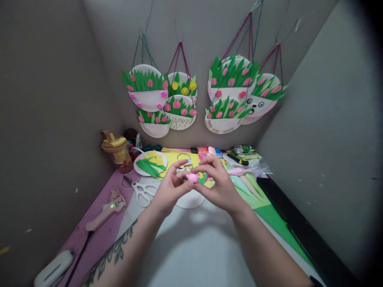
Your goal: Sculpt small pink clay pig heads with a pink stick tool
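Between my two hands, over the middle of the table, is a small rounded pink piece (193,178). The fingertips of my left hand (173,183) pinch it from the left. From the right, the thumb and fingers of my right hand (220,184) close on it too. Just below and behind the hands, a white paper plate (190,200) lies on the table, partly covered by them. Green and yellow paper bits show behind the pink piece, mostly hidden by my fingers.
White scissors (143,193) and a pink glue gun (106,211) lie at the left. A plate with green paper (149,165) sits behind the scissors. Black-yellow cutter (237,158) and piping bags (248,185) lie right. Decorated plates (148,97) hang on the wall.
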Motion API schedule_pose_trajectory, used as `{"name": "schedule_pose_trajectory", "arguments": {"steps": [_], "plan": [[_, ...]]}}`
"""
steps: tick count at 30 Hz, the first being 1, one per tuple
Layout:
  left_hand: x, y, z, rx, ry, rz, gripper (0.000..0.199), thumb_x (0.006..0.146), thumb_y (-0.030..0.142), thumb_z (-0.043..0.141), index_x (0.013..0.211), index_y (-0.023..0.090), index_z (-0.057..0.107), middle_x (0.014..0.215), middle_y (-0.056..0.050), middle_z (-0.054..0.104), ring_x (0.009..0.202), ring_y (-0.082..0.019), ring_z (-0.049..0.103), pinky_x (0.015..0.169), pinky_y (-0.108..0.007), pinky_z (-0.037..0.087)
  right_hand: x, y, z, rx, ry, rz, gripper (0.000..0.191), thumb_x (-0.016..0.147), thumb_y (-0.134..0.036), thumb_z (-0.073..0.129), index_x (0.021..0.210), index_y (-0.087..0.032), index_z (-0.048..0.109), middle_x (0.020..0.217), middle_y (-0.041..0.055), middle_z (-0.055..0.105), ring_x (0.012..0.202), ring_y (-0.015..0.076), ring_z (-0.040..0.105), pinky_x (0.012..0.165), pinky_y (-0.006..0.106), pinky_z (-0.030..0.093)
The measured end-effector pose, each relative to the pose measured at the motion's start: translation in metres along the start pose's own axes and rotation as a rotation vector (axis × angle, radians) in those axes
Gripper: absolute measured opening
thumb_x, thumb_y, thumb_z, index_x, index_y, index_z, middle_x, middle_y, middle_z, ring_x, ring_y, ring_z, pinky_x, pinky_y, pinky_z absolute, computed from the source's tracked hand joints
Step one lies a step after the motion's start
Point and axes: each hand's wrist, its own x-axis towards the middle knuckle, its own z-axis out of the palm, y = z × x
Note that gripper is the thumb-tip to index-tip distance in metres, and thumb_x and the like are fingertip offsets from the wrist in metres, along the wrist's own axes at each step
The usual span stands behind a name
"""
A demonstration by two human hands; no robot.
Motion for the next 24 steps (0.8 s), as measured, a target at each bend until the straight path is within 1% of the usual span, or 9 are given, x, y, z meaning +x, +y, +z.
{"name": "schedule_pose_trajectory", "arguments": {"steps": [2, 4, 6, 9, 11, 12, 14, 17, 24], "plan": [[0.001, -0.002, -0.002, -0.016, -0.023, 0.012, 0.067, 0.068, 0.029, 0.082, 0.126, 0.024, 0.049, 0.101, -0.005, 0.069, 0.089, -0.015, 0.062, 0.071, -0.022, 0.045, 0.0, 0.0, 0.001, -0.001, 0.009, 0.003, 0.022, 0.078, -0.022, 0.068, 0.1, -0.026, 0.063, 0.101, 0.005, 0.049, 0.101, 0.0209, 0.053, 0.084, 0.036, 0.05], [0.004, -0.005, -0.005, -0.063, -0.02, -0.003, 0.063, 0.071, 0.034, 0.079, 0.126, 0.023, 0.051, 0.112, -0.007, 0.066, 0.093, -0.015, 0.061, 0.07, -0.021, 0.044, 0.001, 0.004, 0.002, -0.001, 0.043, 0.025, 0.024, 0.077, -0.021, 0.069, 0.1, -0.026, 0.063, 0.1, 0.0048, 0.049, 0.098, 0.0206, 0.053, 0.081, 0.036, 0.05], [0.007, -0.008, -0.008, -0.129, 0.04, -0.075, 0.052, 0.076, 0.038, 0.074, 0.122, 0.022, 0.055, 0.116, -0.008, 0.064, 0.092, -0.014, 0.062, 0.066, -0.02, 0.044, 0.002, 0.015, 0.001, -0.034, 0.123, 0.058, 0.023, 0.076, -0.023, 0.07, 0.098, -0.025, 0.064, 0.099, 0.005, 0.05, 0.095, 0.0205, 0.052, 0.079, 0.035, 0.049], [0.014, -0.011, -0.013, -0.196, 0.213, -0.216, 0.035, 0.08, 0.036, 0.069, 0.11, 0.019, 0.06, 0.107, -0.006, 0.066, 0.079, -0.01, 0.062, 0.058, -0.019, 0.043, 0.003, 0.044, -0.004, -0.145, 0.315, 0.156, 0.02, 0.075, -0.024, 0.07, 0.095, -0.023, 0.065, 0.101, 0.0057, 0.048, 0.089, 0.0189, 0.051, 0.075, 0.034, 0.047], [0.018, -0.013, -0.016, -0.216, 0.308, -0.266, 0.027, 0.081, 0.031, 0.068, 0.104, 0.019, 0.062, 0.099, -0.004, 0.066, 0.071, -0.008, 0.061, 0.054, -0.018, 0.041, 0.003, 0.067, -0.012, -0.169, 0.44, 0.256, 0.021, 0.072, -0.024, 0.071, 0.092, -0.021, 0.066, 0.098, 0.0044, 0.046, 0.081, 0.0164, 0.049, 0.072, 0.032, 0.045], [0.019, -0.014, -0.018, -0.226, 0.333, -0.274, 0.024, 0.081, 0.029, 0.067, 0.102, 0.019, 0.063, 0.096, -0.003, 0.065, 0.069, -0.008, 0.06, 0.053, -0.017, 0.041, 0.003, 0.076, -0.017, -0.155, 0.487, 0.303, 0.022, 0.071, -0.024, 0.071, 0.092, -0.02, 0.066, 0.095, 0.0033, 0.046, 0.075, 0.0147, 0.047, 0.069, 0.031, 0.044], [0.021, -0.015, -0.02, -0.241, 0.35, -0.275, 0.022, 0.081, 0.027, 0.067, 0.101, 0.018, 0.063, 0.091, -0.001, 0.064, 0.066, -0.007, 0.059, 0.051, -0.017, 0.041, 0.002, 0.089, -0.025, -0.096, 0.537, 0.358, 0.022, 0.071, -0.024, 0.07, 0.092, -0.019, 0.066, 0.09, 0.0013, 0.047, 0.065, 0.0116, 0.042, 0.064, 0.028, 0.041], [0.021, -0.017, -0.02, -0.227, 0.327, -0.268, 0.024, 0.08, 0.028, 0.068, 0.101, 0.018, 0.064, 0.088, -0.001, 0.064, 0.065, -0.007, 0.058, 0.051, -0.017, 0.041, 0.002, 0.091, -0.03, 0.002, 0.532, 0.34, 0.025, 0.072, -0.025, 0.069, 0.096, -0.02, 0.065, 0.091, 0.0006, 0.048, 0.061, 0.0097, 0.039, 0.06, 0.027, 0.038], [0.01, -0.018, -0.008, -0.081, 0.181, -0.248, 0.032, 0.074, 0.037, 0.074, 0.099, 0.021, 0.065, 0.089, 0.0, 0.063, 0.072, -0.007, 0.056, 0.06, -0.018, 0.04, 0.006, 0.054, -0.022, 0.121, 0.332, 0.262, 0.022, 0.07, -0.026, 0.073, 0.089, -0.023, 0.063, 0.098, 0.0012, 0.048, 0.064, 0.0098, 0.04, 0.061, 0.026, 0.038]]}}
